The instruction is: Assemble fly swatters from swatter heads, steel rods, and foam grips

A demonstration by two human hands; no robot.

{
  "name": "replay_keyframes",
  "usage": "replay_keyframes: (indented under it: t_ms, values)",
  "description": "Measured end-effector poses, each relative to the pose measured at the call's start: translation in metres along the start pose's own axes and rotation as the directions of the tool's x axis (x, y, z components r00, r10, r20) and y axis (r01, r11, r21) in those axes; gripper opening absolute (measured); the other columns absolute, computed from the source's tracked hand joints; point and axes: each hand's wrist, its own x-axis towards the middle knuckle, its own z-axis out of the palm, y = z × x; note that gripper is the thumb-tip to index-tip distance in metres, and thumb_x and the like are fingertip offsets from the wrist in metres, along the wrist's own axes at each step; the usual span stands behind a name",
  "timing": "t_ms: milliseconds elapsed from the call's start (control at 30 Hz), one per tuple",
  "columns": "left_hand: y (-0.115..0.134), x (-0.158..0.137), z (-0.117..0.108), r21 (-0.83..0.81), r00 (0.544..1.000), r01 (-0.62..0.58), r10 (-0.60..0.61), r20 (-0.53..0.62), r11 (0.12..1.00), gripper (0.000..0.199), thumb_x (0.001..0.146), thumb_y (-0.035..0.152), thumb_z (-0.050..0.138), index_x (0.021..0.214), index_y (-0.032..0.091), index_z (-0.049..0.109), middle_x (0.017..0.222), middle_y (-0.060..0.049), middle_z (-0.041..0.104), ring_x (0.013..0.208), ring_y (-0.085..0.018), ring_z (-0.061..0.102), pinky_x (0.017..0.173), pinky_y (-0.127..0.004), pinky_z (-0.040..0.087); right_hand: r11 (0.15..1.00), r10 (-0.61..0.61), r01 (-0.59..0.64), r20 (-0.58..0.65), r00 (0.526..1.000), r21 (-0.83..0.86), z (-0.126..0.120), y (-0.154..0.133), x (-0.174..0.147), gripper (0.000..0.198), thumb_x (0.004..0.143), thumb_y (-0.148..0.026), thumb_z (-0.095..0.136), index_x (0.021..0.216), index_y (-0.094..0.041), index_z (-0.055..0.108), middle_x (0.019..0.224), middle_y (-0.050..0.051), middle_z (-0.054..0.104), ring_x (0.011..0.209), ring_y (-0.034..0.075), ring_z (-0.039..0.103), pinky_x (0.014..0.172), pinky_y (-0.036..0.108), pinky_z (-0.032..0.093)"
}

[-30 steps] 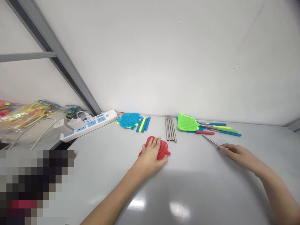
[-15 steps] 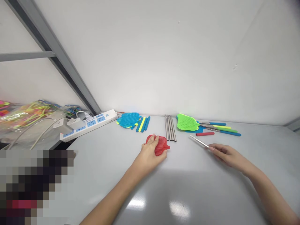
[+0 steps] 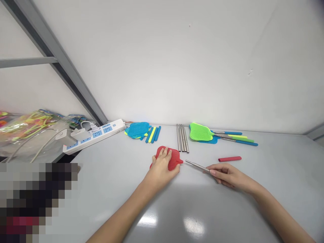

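My left hand [image 3: 163, 163] lies over a red perforated fly swatter head [image 3: 174, 158], fingers on its mesh and thumb along the near edge. The head's short neck [image 3: 180, 161] points right. In my right hand [image 3: 226, 173], a thin silver metal rod [image 3: 198, 166] is pinched between thumb and fingers. Its narrow tip stops just short of the red neck, with a small gap between them. A red handle sleeve [image 3: 230, 159] rests on the table behind my right hand. Several silver rods [image 3: 182, 138] lie side by side near the wall.
Blue and yellow swatter heads [image 3: 138, 130] are stacked at the back left, beside blue and yellow sleeves [image 3: 153, 134]. Fly swatters with handles [image 3: 201, 132] are piled at the back right. A white power strip [image 3: 95, 135] and a clear plastic bag [image 3: 32, 125] stand farther left.
My right hand has brought the rod leftward and nearer, up to the red neck. The red sleeve now lies farther right and closer to me. My left hand stays on the red head.
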Motion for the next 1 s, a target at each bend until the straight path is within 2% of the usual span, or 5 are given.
replay_keyframes:
  t_ms: [367,833,900,1000]
  values:
    - [0.004,-0.002,0.002,-0.008,1.000,-0.018,0.018,0.004,1.000,0.055,0.078,0.043,0.034,0.123,0.013,0.038,0.134,-0.016,0.027,0.126,-0.024,0.015,0.098,-0.046,0.015,0.998,-0.016,0.016,0.009,1.000,-0.061,0.002,-0.005,-0.002,0.043,0.077,-0.048,0.044,0.102,-0.016,0.059,0.058,-0.002,0.040,0.043,0.004,0.026,0.038,0.020,0.019]
    - [0.007,-0.002,0.004,-0.125,0.993,0.002,-0.016,-0.114,0.992,0.049,0.071,0.039,0.050,0.116,0.019,0.047,0.138,-0.012,0.020,0.124,-0.028,0.019,0.095,-0.048,0.019,0.995,0.001,-0.001,0.009,1.000,-0.095,0.004,-0.010,-0.003,0.042,0.074,-0.052,0.044,0.083,-0.015,0.063,0.056,-0.001,0.040,0.043,0.006,0.027,0.038,0.020,0.020]
    - [0.007,-0.002,0.004,-0.132,0.993,-0.004,-0.011,-0.114,0.991,0.052,0.069,0.040,0.053,0.116,0.020,0.047,0.139,-0.011,0.016,0.125,-0.029,0.015,0.096,-0.049,0.018,0.994,0.004,-0.003,0.009,1.000,-0.107,0.004,-0.011,-0.004,0.043,0.074,-0.052,0.044,0.083,-0.015,0.063,0.056,-0.001,0.040,0.044,0.006,0.028,0.038,0.020,0.021]
    - [0.007,-0.003,0.003,-0.178,0.991,0.012,-0.034,-0.126,0.984,0.068,0.059,0.047,0.062,0.119,0.020,0.045,0.140,-0.010,0.010,0.126,-0.029,0.009,0.097,-0.046,0.018,0.992,0.004,-0.003,0.010,1.000,-0.126,0.004,-0.011,-0.004,0.043,0.074,-0.053,0.044,0.083,-0.015,0.063,0.058,0.000,0.042,0.046,0.007,0.029,0.039,0.020,0.022]
